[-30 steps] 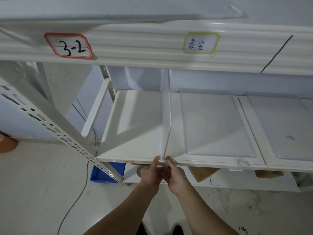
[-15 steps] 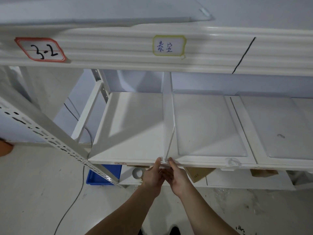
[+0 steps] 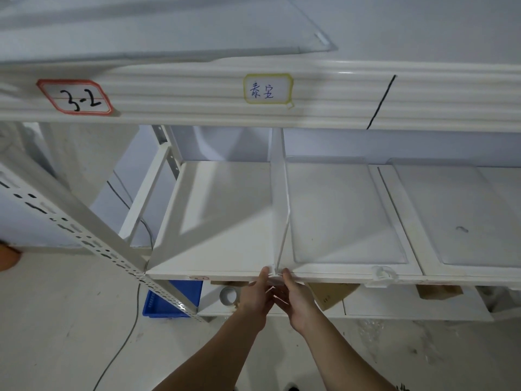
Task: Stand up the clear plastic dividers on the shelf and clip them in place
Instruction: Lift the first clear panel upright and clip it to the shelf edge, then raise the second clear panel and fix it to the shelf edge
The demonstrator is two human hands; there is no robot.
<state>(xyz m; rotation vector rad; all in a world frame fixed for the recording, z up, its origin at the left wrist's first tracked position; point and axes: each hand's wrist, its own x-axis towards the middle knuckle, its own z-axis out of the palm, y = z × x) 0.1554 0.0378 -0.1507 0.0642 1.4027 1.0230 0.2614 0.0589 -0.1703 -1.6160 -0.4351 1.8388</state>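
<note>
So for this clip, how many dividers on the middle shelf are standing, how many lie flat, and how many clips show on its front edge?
Standing dividers: 1
Flat dividers: 2
Clips on the front edge: 2, one free, one between the left hand and right hand
Total: 5

No sleeves showing anywhere, both forearms are bare right down to the bottom edge of the shot. No watch, no bands, no rings that I can make out on the left hand [image 3: 258,296] or the right hand [image 3: 296,299]. No gloves either, just bare fingers with short nails.
</note>
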